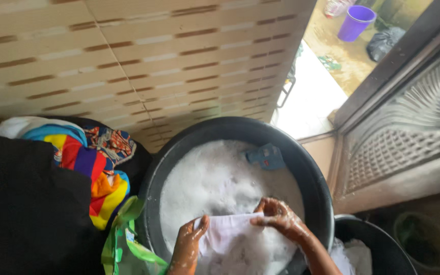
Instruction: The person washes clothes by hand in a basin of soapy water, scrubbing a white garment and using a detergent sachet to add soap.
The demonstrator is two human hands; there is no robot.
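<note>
Tiled floor (143,56) beneath black wash basin (311,173) of suds. Left hand (189,242) and right hand (278,216), fingers clamped on white cloth (227,231), stretched taut above foam, seemingly for scrubbing. Multicoloured laundry (90,163) heaped alongside; purple bucket (355,20) outdoors.

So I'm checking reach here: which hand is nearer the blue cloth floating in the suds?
Right. The right hand grips the white cloth just below the blue cloth; the left hand is lower and further left.
</note>
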